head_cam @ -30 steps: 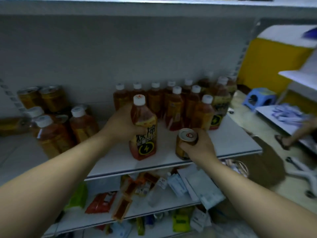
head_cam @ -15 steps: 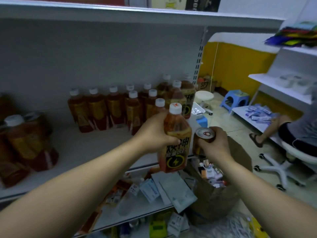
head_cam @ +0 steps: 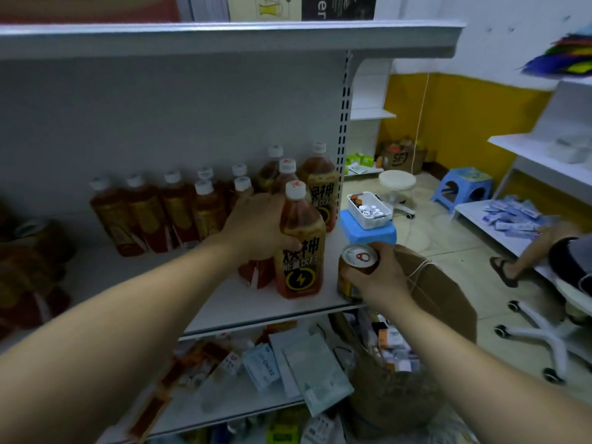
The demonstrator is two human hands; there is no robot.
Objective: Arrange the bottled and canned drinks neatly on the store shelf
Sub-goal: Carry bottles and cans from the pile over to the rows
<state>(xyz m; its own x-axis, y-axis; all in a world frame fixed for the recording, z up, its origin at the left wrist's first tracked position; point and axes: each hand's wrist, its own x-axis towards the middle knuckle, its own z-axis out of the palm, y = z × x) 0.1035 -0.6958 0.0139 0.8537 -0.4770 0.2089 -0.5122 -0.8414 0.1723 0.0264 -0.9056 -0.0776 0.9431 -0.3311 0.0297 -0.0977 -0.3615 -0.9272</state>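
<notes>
Two drinks are in hand at the right end of the white shelf (head_cam: 256,302). The left hand (head_cam: 256,225) grips an amber energy-drink bottle (head_cam: 301,251) from its left side, fingers curled behind it and thumb across the front. The bottle stands upright near the shelf's front edge, its black label showing a yellow lightning ring. Just to its right, the right hand (head_cam: 381,277) holds a gold can (head_cam: 350,274), fingers and thumb curled round its side, pull-tab top up. The can is at the shelf's front right corner, apart from the bottle. Behind them, a row of white-capped bottles (head_cam: 144,213) lines the back panel. A brown paper bag (head_cam: 442,293) stands beneath the right hand, and loose packets (head_cam: 307,366) clutter the lower shelf.
</notes>
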